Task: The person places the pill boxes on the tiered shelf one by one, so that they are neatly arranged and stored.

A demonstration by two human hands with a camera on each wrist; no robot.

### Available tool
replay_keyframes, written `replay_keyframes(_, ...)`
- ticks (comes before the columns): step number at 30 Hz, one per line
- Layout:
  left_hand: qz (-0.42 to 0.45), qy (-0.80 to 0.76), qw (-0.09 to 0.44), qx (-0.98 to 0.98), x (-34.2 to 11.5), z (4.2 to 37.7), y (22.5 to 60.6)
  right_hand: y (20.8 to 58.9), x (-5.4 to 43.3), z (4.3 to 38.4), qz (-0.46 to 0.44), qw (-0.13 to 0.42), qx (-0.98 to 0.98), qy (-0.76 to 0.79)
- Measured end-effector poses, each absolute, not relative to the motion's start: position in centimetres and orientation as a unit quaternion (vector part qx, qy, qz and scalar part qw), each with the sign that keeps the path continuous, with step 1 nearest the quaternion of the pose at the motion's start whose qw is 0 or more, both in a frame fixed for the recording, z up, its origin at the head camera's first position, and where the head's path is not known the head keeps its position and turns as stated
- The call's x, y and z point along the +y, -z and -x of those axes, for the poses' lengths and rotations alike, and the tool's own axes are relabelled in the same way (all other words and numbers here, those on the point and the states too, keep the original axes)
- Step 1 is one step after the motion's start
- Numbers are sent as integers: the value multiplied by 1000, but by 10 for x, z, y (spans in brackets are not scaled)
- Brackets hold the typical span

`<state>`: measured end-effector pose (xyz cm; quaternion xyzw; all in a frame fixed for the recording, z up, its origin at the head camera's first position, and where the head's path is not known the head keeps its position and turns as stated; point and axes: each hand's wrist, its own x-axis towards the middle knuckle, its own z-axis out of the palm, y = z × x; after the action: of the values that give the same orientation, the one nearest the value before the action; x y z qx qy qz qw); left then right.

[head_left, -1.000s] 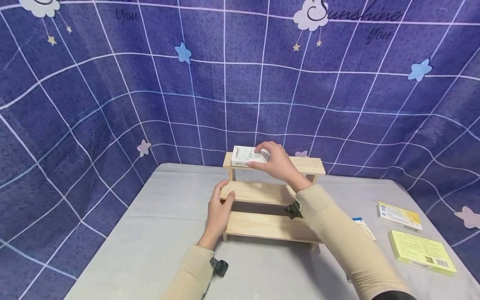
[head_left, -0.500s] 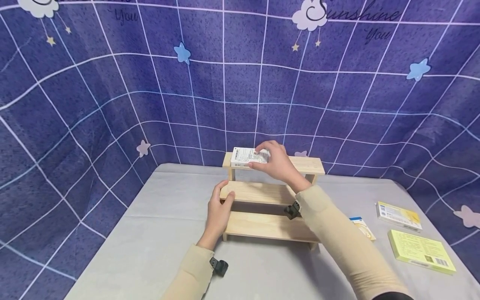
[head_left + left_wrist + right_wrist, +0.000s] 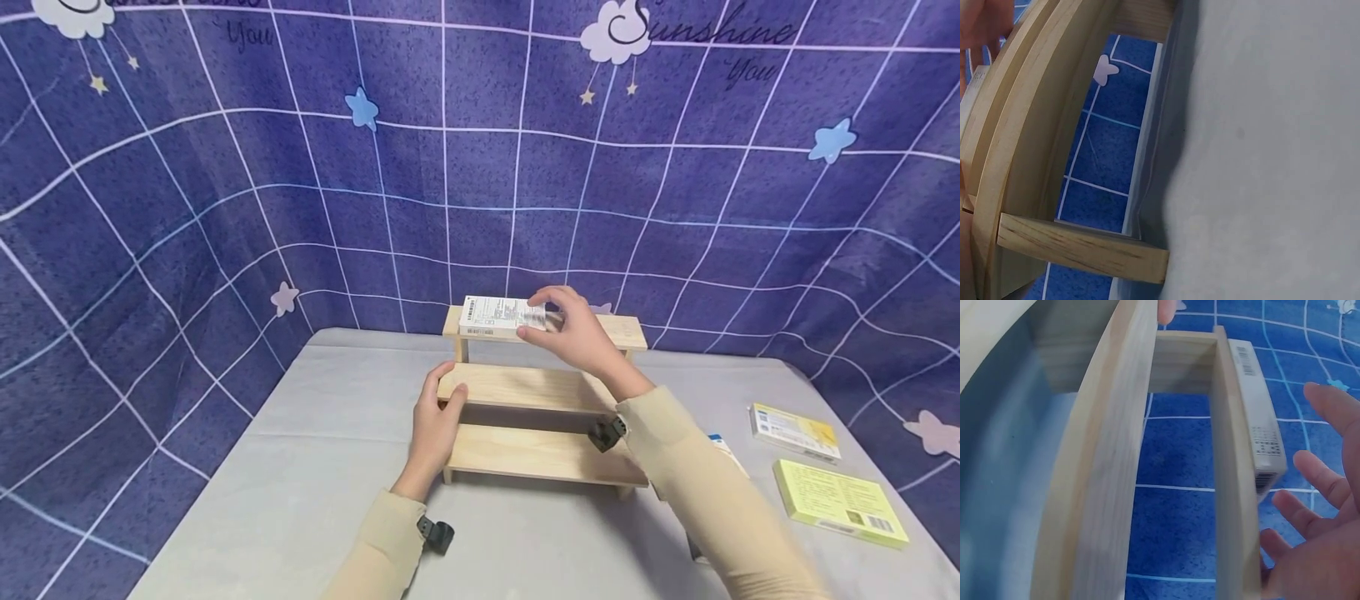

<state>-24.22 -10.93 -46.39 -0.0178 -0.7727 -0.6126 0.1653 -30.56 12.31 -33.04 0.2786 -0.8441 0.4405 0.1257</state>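
A white medicine box (image 3: 493,314) with printed text and barcodes lies flat on the top tier of a three-tier wooden step shelf (image 3: 510,385), near its left end. Just off the box's right end is my right hand (image 3: 576,335); the right wrist view shows its fingers (image 3: 1325,478) spread and apart from the box (image 3: 1259,406). With thumb on the front and fingers round the end, my left hand (image 3: 435,425) grips the middle tier at its left side. In the left wrist view the shelf's boards (image 3: 1029,144) cover most of that hand.
On the grey-covered table (image 3: 322,467), to the right, lie a yellow-and-white box (image 3: 797,431) and a lime-green box (image 3: 840,502). The right sleeve (image 3: 697,483) partly covers another blue-and-white box (image 3: 723,450). A blue grid-patterned cloth (image 3: 480,167) hangs behind.
My right hand has let go of the white medicine box and drawn away to the right. The box stays on the top tier. My left hand keeps its grip on the shelf.
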Motion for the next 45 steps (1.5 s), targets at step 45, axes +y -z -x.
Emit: replay_keyframes(45, 25, 616, 161, -771, -110, 244, 467, 372, 245, 208, -238, 186, -866, -399)
